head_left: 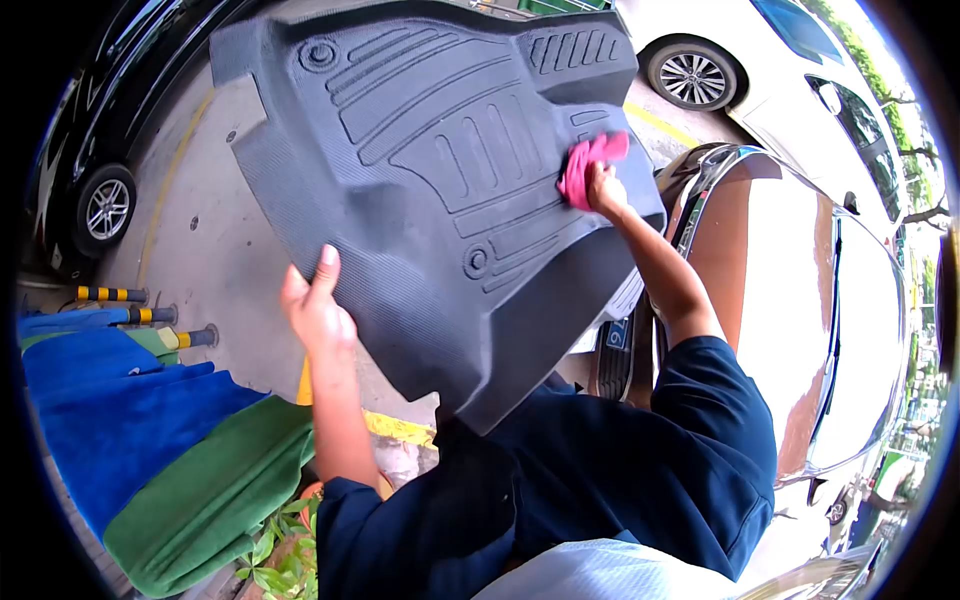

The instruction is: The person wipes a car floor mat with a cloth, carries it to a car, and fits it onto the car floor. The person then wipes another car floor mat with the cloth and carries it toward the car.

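A large dark grey moulded car floor mat (430, 170) with raised ribs and round fixing spots is held up, tilted, in front of my chest. My left hand (322, 305) grips its lower left edge, the thumb lying on the upper face and the other fingers hidden behind. A bunched pink cloth (585, 172) is in my right hand (604, 190), pressed to the ribbed face near the mat's right side. The fingers of that hand are wrapped into the cloth.
Blue towels (120, 410) and a green towel (220, 490) hang at the lower left beside striped posts (195, 338). A black car (110, 120) stands left, a white car (800, 90) upper right, and a brown-and-white car (770, 300) close on the right. A leafy plant (270, 555) grows below.
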Motion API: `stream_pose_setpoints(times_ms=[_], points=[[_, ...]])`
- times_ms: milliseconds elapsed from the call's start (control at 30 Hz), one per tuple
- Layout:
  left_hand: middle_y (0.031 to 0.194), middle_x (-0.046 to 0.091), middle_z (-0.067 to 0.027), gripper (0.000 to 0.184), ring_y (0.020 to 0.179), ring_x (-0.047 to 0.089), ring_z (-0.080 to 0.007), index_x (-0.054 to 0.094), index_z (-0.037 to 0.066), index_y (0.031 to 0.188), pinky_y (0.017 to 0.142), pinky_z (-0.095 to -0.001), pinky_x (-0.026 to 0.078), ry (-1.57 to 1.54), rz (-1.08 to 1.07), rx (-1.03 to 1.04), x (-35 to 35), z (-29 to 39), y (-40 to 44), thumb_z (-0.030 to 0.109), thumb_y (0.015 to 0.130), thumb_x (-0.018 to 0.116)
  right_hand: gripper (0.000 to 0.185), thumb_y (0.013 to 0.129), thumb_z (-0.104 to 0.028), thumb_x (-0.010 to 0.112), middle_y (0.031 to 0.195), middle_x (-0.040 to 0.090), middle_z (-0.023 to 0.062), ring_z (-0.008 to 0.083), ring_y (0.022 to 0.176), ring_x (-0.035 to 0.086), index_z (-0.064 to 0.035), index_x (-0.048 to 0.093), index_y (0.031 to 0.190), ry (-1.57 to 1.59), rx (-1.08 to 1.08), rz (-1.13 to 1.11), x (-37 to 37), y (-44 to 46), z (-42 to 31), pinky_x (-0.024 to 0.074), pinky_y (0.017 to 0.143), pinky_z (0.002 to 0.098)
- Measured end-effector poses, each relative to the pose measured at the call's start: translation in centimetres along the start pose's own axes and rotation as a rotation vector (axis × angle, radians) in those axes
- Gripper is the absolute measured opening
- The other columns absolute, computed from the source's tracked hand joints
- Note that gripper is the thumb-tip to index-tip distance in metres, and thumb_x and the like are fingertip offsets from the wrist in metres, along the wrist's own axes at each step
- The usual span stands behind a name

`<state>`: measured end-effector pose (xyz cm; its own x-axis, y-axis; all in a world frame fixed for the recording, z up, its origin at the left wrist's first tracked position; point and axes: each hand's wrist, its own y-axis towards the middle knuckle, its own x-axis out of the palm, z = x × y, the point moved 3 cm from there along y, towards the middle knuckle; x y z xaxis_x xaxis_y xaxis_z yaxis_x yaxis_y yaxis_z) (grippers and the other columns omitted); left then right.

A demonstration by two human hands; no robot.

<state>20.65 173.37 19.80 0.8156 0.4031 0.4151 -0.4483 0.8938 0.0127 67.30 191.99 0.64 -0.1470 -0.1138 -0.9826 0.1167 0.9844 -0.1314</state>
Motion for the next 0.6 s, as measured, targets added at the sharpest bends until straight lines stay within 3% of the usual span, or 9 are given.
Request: stream_pose_setpoints(times_ms=[100, 167, 200, 300, 367, 433, 533, 567, 600], points=[[0.115, 0.063, -0.0115, 0.034, 0.101, 0.057, -0.0166, 0.058, -0.007, 0.115, 0.096, -0.0297, 0.041, 0.221, -0.085, 0.138, 0.9, 8.0, 4.5, 0.006, 0.086, 0.069, 0.022, 0.081, -0.019, 0.060, 0.082, 0.067, 0.0173, 0.0317, 0.076, 0.067, -0.0025, 0.069, 0.093, 0.159, -0.528, -0.188, 0.4, -7.8, 0.4, 0.0532, 0.069, 0.0396], [0.116, 0.062, -0.0116, 0.039, 0.107, 0.055, -0.0164, 0.057, -0.007, 0.118, 0.100, -0.0284, 0.037, 0.408, -0.097, 0.231, 2.2, 16.3, 6.0, 0.011, 0.086, 0.070, 0.031, 0.077, -0.010, 0.064, 0.085, 0.069, 0.0133, 0.0146, 0.078, 0.063, -0.0030, 0.065, 0.107, 0.490, -0.389, -0.258, -3.0, -10.7, -0.3, 0.0507, 0.071, 0.0312], [0.119, 0.061, -0.0128, 0.041, 0.111, 0.053, -0.0164, 0.056, -0.008, 0.120, 0.102, -0.0280, 0.036, 0.461, -0.106, 0.242, 1.5, 20.3, 6.9, 0.013, 0.087, 0.068, 0.034, 0.076, -0.007, 0.061, 0.085, 0.069, 0.0102, 0.0114, 0.080, 0.062, -0.0030, 0.065, 0.110, 0.610, -0.238, -0.301, -5.3, -11.6, -0.6, 0.0503, 0.072, 0.0294], [0.121, 0.059, -0.0159, 0.043, 0.109, 0.054, -0.0214, 0.056, -0.010, 0.119, 0.098, -0.0329, 0.039, 0.795, -0.013, 0.614, 2.1, 33.0, 3.9, 0.016, 0.087, 0.069, 0.033, 0.078, -0.002, 0.061, 0.093, 0.068, 0.0065, 0.0155, 0.085, 0.064, -0.0018, 0.064, 0.111, 1.089, -0.208, -0.050, -9.0, -11.2, 0.4, 0.0508, 0.078, 0.0286], [0.121, 0.059, -0.0191, 0.045, 0.108, 0.055, -0.0272, 0.057, -0.010, 0.117, 0.098, -0.0374, 0.039, 0.946, 0.016, 0.788, 3.6, 40.2, -1.2, 0.018, 0.085, 0.071, 0.031, 0.081, 0.002, 0.060, 0.099, 0.067, 0.0048, 0.0148, 0.087, 0.063, -0.0004, 0.062, 0.112, 1.394, -0.010, 0.021, -10.7, -9.3, 0.4, 0.0500, 0.081, 0.0271], [0.121, 0.058, -0.0223, 0.048, 0.107, 0.055, -0.0330, 0.058, -0.010, 0.115, 0.097, -0.0419, 0.039, 1.048, 0.045, 0.912, 5.4, 44.5, -6.3, 0.021, 0.083, 0.073, 0.030, 0.083, 0.000, 0.063, 0.099, 0.067, 0.0049, 0.0139, 0.089, 0.062, -0.0018, 0.062, 0.113, 1.656, -0.109, 0.091, -11.0, -5.3, -0.7, 0.0484, 0.083, 0.0255], [0.128, 0.053, -0.0236, 0.054, 0.111, 0.053, -0.0335, 0.054, -0.009, 0.122, 0.099, -0.0435, 0.038, 1.091, 0.323, 1.057, 9.0, 45.8, -13.7, 0.023, 0.084, 0.072, 0.031, 0.084, -0.005, 0.066, 0.104, 0.066, 0.0059, 0.0139, 0.095, 0.061, -0.0014, 0.061, 0.115, 1.575, -0.330, 0.328, -16.0, -2.5, -6.9, 0.0458, 0.087, 0.0254], [0.129, 0.053, -0.0228, 0.055, 0.112, 0.053, -0.0345, 0.054, -0.007, 0.125, 0.100, -0.0453, 0.038, 1.289, 0.083, 1.126, 5.4, 51.6, -15.0, 0.025, 0.083, 0.072, 0.032, 0.085, -0.007, 0.067, 0.106, 0.066, 0.0066, 0.0141, 0.097, 0.060, -0.0010, 0.061, 0.115, 1.538, -0.380, 0.441, -17.3, -1.8, -8.7, 0.0452, 0.089, 0.0260], [0.129, 0.053, -0.0226, 0.053, 0.112, 0.053, -0.0347, 0.054, -0.008, 0.124, 0.100, -0.0455, 0.038, 1.273, 0.089, 1.102, 5.4, 51.6, -16.7, 0.023, 0.084, 0.071, 0.032, 0.085, -0.011, 0.068, 0.107, 0.065, 0.0082, 0.0152, 0.099, 0.059, -0.0015, 0.061, 0.115, 1.461, -0.469, 0.571, -18.4, -1.4, -10.4, 0.0449, 0.090, 0.0282]])
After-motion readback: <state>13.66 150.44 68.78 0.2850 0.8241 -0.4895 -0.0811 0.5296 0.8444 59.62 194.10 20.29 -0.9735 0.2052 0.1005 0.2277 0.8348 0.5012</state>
